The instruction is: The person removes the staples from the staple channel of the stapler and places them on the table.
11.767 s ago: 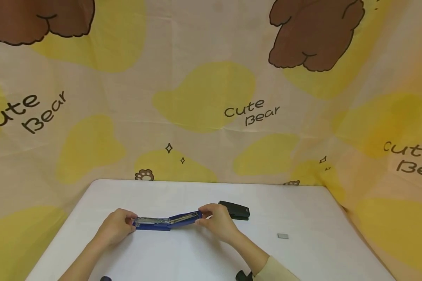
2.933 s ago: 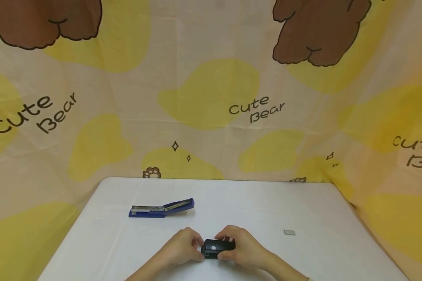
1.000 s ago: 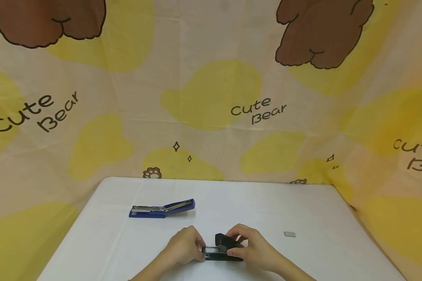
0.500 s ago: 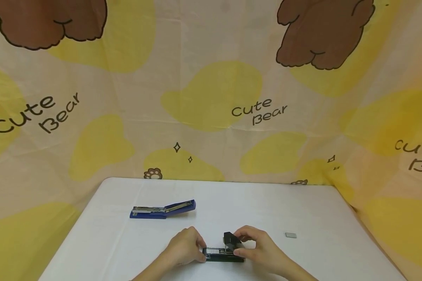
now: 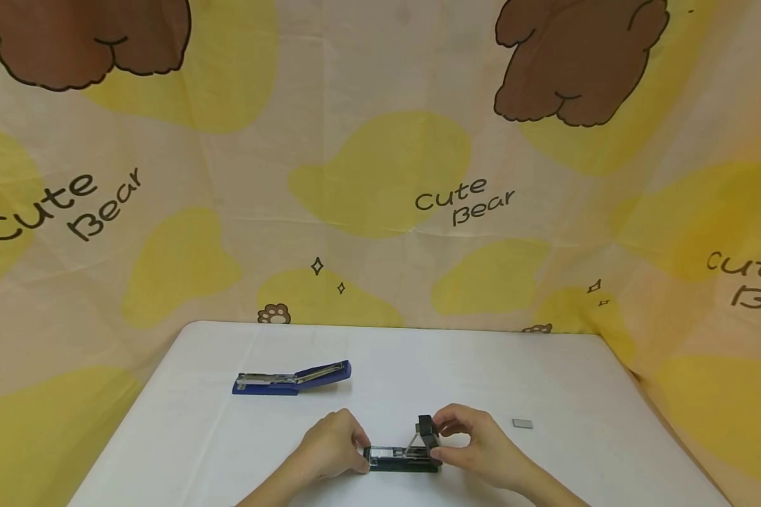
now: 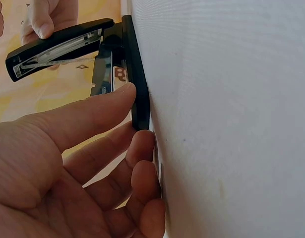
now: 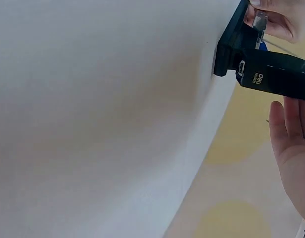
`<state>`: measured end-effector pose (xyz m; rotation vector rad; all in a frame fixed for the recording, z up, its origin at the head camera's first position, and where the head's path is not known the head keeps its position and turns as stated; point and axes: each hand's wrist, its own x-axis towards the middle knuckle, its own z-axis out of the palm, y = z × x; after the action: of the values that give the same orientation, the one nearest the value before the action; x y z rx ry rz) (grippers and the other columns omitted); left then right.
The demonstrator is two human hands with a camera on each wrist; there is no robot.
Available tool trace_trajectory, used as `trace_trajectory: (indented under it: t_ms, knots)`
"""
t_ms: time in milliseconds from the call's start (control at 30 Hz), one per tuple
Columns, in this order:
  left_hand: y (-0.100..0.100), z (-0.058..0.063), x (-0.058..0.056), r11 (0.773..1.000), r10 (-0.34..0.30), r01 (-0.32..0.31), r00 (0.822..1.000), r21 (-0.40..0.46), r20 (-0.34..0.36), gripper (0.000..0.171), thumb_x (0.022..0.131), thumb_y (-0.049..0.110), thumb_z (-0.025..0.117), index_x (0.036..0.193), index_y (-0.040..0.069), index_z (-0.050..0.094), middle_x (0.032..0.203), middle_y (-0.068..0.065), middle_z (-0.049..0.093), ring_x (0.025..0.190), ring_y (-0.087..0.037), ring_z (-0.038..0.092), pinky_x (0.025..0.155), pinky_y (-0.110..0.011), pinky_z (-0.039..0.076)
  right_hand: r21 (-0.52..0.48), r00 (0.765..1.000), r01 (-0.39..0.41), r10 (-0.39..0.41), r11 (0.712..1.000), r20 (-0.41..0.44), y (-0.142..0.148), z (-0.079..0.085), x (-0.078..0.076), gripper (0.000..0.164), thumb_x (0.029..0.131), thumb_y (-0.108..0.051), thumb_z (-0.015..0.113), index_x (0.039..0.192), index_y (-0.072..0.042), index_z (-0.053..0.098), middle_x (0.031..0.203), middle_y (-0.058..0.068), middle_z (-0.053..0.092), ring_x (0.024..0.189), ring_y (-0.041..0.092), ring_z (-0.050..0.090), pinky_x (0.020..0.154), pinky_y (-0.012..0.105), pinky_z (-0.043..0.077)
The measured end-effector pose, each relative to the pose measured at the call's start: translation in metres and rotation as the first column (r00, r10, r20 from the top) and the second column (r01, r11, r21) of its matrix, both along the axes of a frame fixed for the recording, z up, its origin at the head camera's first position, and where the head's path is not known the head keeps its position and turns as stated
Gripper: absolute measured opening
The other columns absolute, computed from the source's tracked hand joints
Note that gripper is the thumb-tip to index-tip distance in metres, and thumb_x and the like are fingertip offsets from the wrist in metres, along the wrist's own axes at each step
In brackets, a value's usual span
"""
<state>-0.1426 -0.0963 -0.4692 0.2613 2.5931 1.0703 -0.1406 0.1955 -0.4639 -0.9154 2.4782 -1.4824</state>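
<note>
A black stapler (image 5: 401, 465) lies on the white table, its top arm swung up steeply at the hinge end on the right. A spring rod slants between raised arm and magazine in the head view. My left hand (image 5: 331, 445) pinches the front end of the base; the left wrist view has the thumb on its side and fingertips against the table. My right hand (image 5: 478, 447) holds the raised top arm (image 7: 276, 77), thumb on the near side and fingers on the far side in the head view. The magazine is uncovered; its contents are too small to tell.
Farther back on the left lies a blue stapler (image 5: 273, 387), opened wide. A small grey strip that looks like staples (image 5: 523, 424) lies to the right of my right hand. Patterned cloth (image 5: 380, 176) hangs behind the white table (image 5: 260, 352).
The blue stapler, earlier between both hands, now lies released. The black stapler came nearer; over the last second its top arm swung up and rightward with my right hand. The left hand stayed put.
</note>
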Motion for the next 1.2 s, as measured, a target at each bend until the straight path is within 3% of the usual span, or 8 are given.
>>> trace_trajectory:
  t_ms: [233,800,1200]
  knots:
    - [0.0,-0.001,0.0,1.0,0.0,0.0,1.0,-0.004,-0.003,0.023,0.068,0.006,0.093,0.086,0.009,0.08,0.073,0.001,0.059,0.074,-0.02,0.051,0.068,-0.037,0.04,0.037,0.998,0.035,-0.037,0.999,0.05,0.007,0.005,0.002,0.029,0.086,-0.01,0.085,0.109,-0.009,0.067,0.106,-0.004,0.071,0.097,0.012,0.07,0.093,0.03,0.056]
    - [0.001,-0.001,0.0,1.0,0.007,-0.007,1.0,-0.002,0.007,0.023,0.067,0.007,0.093,0.086,0.01,0.08,0.075,0.0,0.058,0.076,-0.02,0.05,0.068,-0.036,0.039,-0.032,1.0,-0.005,0.005,0.999,0.0,0.026,0.001,-0.001,0.035,0.083,0.0,0.083,0.113,-0.01,0.068,0.105,-0.002,0.071,0.095,0.013,0.072,0.088,0.031,0.058]
    - [0.001,-0.001,-0.002,1.0,0.0,0.0,1.0,-0.013,0.015,0.023,0.068,0.008,0.093,0.086,0.01,0.08,0.074,0.001,0.059,0.076,-0.02,0.05,0.069,-0.036,0.039,0.008,0.998,0.063,-0.063,0.998,0.013,0.051,-0.007,0.001,0.042,0.076,0.004,0.085,0.11,-0.011,0.065,0.103,0.0,0.068,0.091,0.009,0.068,0.083,0.026,0.057]
